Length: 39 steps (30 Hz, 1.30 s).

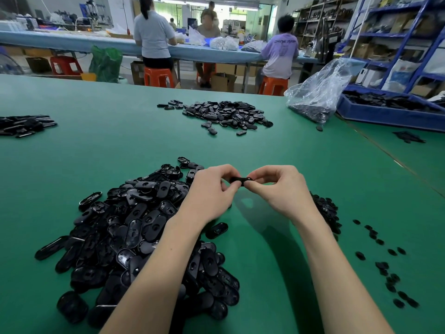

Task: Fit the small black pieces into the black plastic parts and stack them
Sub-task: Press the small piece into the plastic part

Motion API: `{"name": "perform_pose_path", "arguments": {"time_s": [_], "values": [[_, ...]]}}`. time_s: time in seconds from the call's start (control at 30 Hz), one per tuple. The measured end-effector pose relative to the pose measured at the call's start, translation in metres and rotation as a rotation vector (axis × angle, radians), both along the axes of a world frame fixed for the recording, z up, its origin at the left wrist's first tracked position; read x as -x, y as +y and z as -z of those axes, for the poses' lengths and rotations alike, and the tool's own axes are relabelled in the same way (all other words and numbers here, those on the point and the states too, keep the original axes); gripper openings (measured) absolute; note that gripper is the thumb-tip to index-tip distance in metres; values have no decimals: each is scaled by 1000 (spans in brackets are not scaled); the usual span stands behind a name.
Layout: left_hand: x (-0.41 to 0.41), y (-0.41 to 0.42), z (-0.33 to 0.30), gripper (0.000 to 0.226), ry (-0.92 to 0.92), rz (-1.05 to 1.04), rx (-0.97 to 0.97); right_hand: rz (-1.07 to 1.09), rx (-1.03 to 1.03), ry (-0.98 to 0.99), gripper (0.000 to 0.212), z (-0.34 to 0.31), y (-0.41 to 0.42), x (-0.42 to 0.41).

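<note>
Both hands meet above the green table (265, 249) and hold one black oval plastic part (238, 180) between them. My left hand (212, 191) pinches its left end and my right hand (277, 186) pinches its right end. A big heap of the same black oval parts (134, 237) lies under my left forearm. A smaller mound of small black pieces (326, 210) sits just right of my right wrist, with loose small pieces (385, 263) scattered further right. Whether a small piece is in the held part is hidden by my fingers.
Another pile of black parts (228, 114) lies at the far middle of the table, one more (24, 125) at the far left. A clear plastic bag (317, 92) and a blue tray (390, 109) of parts stand at the far right. People sit at a bench beyond.
</note>
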<state>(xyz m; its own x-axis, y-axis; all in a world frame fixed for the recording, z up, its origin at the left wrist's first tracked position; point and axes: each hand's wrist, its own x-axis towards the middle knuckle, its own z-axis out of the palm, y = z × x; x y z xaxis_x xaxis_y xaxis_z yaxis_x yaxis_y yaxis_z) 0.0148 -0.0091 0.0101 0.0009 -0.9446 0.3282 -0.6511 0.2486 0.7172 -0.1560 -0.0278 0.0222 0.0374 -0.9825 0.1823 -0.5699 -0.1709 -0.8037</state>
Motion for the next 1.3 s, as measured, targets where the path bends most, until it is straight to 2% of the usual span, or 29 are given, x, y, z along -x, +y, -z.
{"name": "perform_pose_path", "arguments": {"time_s": [0.2, 0.47, 0.63, 0.93, 1.1, 1.3], "values": [[-3, -3, 2, 5, -122, 3, 34, 30, 55, 55, 10, 10, 4, -7], [-3, -4, 2, 5, -200, 37, 57, -7, 94, -28, 14, 25, 3, -5], [-7, -3, 2, 5, -170, 77, -16, -57, 72, -86, 15, 32, 3, -1], [-5, -4, 6, 4, -142, 67, -3, -48, 89, -92, 15, 37, 1, -2], [-4, -5, 8, 3, -156, 65, 21, -30, 125, -60, 17, 40, 0, -5], [2, -3, 11, 5, -167, -31, 31, -61, 163, 8, 14, 39, -4, -2]]}}
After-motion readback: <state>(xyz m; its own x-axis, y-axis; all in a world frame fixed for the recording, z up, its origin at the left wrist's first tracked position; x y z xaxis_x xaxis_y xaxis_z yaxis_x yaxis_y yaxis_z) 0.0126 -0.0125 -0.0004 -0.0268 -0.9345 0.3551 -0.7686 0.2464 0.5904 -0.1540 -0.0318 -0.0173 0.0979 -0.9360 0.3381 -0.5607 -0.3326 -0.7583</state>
